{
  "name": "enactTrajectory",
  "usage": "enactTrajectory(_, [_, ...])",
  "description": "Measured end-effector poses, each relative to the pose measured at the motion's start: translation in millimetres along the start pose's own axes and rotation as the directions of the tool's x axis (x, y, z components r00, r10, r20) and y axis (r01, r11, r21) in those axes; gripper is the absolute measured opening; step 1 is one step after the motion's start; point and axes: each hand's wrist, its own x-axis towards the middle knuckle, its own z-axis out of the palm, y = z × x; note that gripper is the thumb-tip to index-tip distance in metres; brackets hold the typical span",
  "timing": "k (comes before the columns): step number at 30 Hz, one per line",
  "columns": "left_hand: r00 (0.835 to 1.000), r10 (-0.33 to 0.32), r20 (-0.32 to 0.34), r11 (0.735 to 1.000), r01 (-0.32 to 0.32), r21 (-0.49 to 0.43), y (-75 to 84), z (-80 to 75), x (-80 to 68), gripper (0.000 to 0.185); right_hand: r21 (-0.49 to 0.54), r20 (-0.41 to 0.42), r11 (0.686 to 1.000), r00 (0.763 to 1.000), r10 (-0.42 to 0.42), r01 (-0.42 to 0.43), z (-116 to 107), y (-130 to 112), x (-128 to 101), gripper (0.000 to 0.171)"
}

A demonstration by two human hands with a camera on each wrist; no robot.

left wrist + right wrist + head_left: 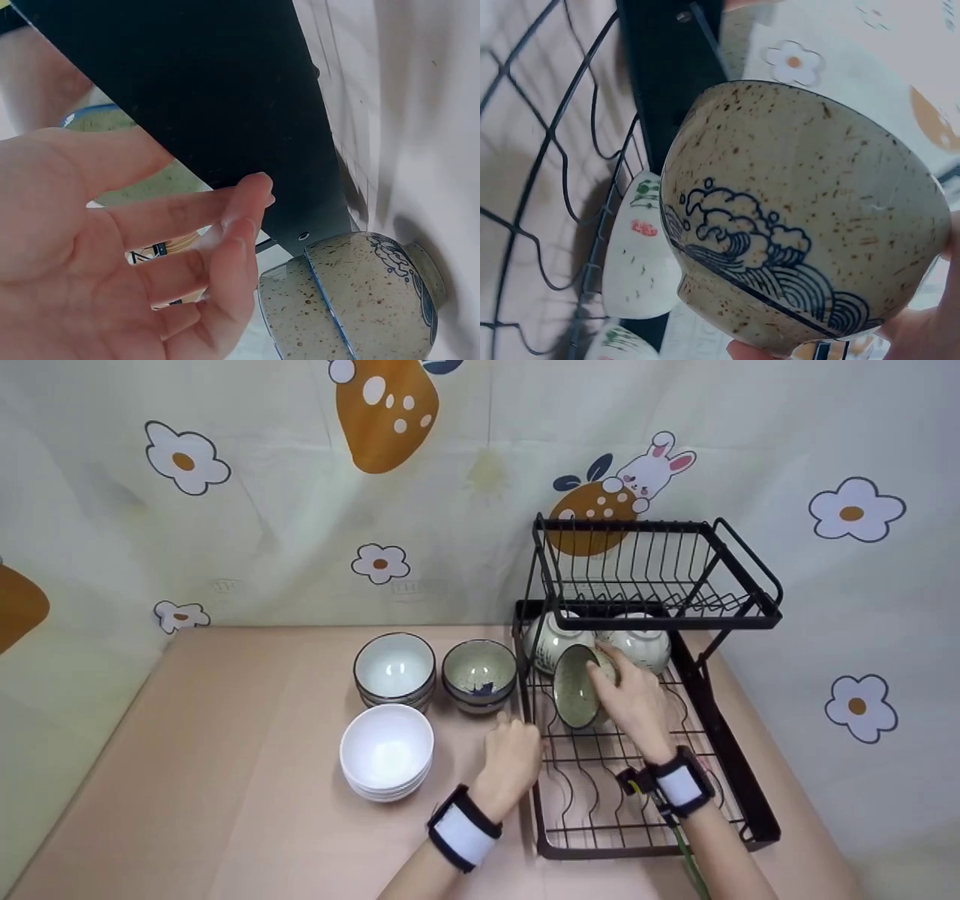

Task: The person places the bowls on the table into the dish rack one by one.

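The right hand held a speckled green ceramic bowl with a blue wave pattern, its grip curled about the rim and wall. The bowl stood on edge over the wires of the lower tier of the black two-tier wire dish rack, opening turned left, apparently so that it would sit between the wire dividers. Just beyond it, at the far end of the same tier, two pale painted bowls lay tipped on their sides, touching or nearly touching it.

The left hand rested on the pink desk just beside the rack's left frame, fingers relaxed and part-spread, holding nothing; whether it touched the frame could not be told.

Left of the rack stood three stacks of bowls: a matching speckled green stack nearest the rack, a dark-rimmed white stack beside it, and a plain white stack nearer the person. The rack's upper tier held nothing visible.
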Motion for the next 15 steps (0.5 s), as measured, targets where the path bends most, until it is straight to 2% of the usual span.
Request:
enactTrajectory(5, [1.000,0.005,0.006,0.999,-0.005,-0.038,0.7,1.0,-0.4,0.029,-0.129,-0.002,0.991,0.999,-0.035,0.035,13,-10,3,0.051])
enactTrajectory(9, [1.000,0.009,0.009,0.998,-0.009,-0.061,0.1,1.8,-0.4,0.027,-0.230,-0.036,0.972,0.998,-0.052,0.042,21,-13,3,0.054])
enactTrajectory(15, [1.000,0.006,0.015,0.998,-0.005,-0.067,-1.5,0.3,0.6,0.027,-0.295,-0.065,0.953,0.993,-0.096,0.073,33,-14,3,0.054])
